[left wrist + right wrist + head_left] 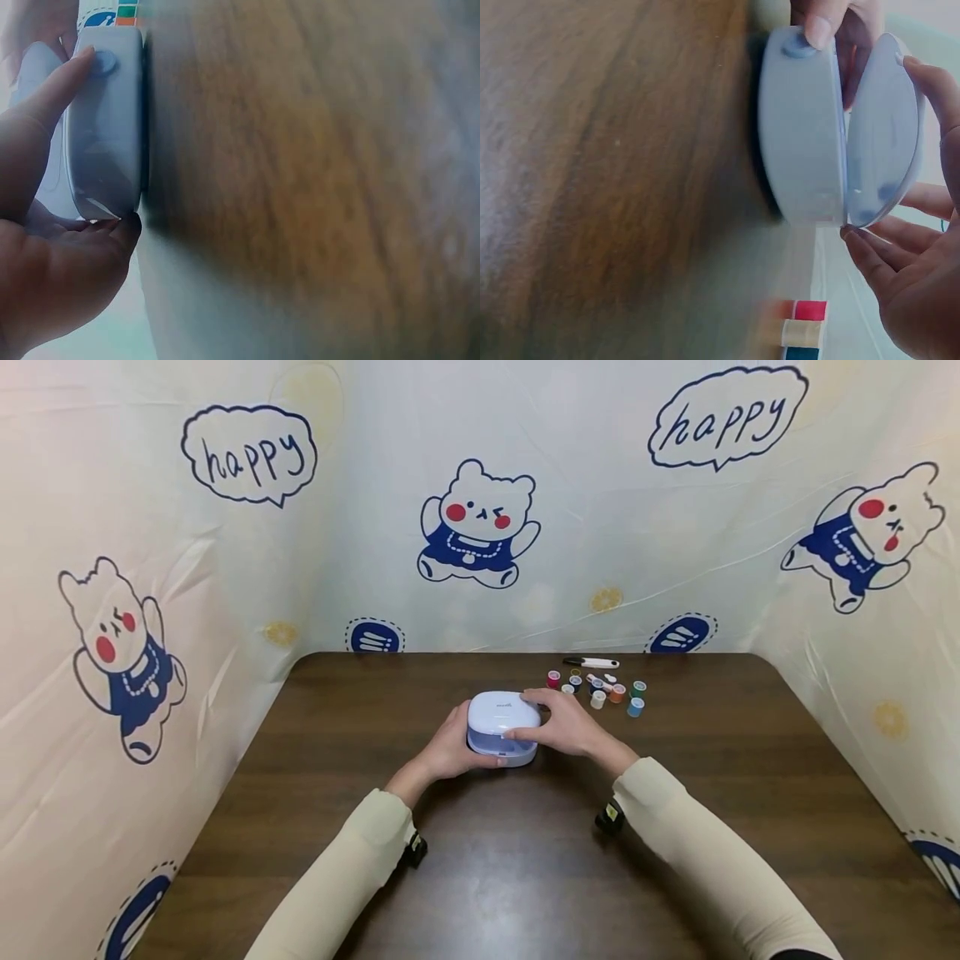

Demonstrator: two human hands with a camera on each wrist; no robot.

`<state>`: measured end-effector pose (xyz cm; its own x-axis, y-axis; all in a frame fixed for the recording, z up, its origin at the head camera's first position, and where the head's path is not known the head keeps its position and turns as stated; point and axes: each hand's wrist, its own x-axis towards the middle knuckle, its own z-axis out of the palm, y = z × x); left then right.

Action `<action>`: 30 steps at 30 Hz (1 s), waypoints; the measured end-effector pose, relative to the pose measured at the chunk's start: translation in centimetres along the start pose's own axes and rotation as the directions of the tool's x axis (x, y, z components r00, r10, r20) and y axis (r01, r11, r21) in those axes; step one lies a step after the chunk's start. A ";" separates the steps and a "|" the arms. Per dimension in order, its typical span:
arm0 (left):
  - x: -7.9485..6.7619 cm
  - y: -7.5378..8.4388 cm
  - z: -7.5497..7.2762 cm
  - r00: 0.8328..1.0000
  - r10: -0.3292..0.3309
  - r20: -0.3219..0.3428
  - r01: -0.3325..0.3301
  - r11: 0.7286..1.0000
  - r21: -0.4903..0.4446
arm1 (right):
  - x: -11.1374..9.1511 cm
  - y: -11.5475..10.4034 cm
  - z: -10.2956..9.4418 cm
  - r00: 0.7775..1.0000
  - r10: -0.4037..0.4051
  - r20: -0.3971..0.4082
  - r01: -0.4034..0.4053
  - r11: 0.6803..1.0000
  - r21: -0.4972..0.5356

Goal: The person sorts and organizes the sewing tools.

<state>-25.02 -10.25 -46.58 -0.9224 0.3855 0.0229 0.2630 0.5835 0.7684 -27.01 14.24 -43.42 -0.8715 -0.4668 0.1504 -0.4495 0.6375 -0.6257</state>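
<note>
Cream fabric sleeves (330, 885) angle toward frame center, where the left hand (448, 748) clasps a pale-blue, rounded plastic box (519, 760) and the right hand (568, 723) pinches its part-raised glossy lid (497, 712), liable to drop should that hold slip.

From the head view I am looking forward and down, from well back, over the table (495, 877) to the patterned curtain (600, 518). Through the wrist views I am peering in close and low from left and right, both pictures lying sideways; all three are sharing the pale box (492, 714).
</note>
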 end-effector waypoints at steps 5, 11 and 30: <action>-0.1 0.1 -0.1 1.000 0.018 0.022 -0.018 1.000 0.020 | 0.1 -0.2 -0.2 1.000 0.019 -0.011 -0.019 1.000 0.005; 0.0 0.2 -0.3 0.996 0.065 0.054 -0.067 0.997 0.035 | 0.7 -0.3 -0.4 0.999 0.026 -0.021 -0.027 1.000 -0.016; 1.1 -0.2 0.1 0.996 0.089 0.015 -0.090 0.994 0.058 | 1.6 -0.8 -1.1 0.995 0.095 -0.031 -0.093 0.994 0.062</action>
<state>-26.09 -9.84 -46.75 -0.8911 0.4464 0.0819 0.3607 0.5870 0.7248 -28.27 13.65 -41.79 -0.9158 -0.3851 0.1140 -0.3537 0.6390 -0.6831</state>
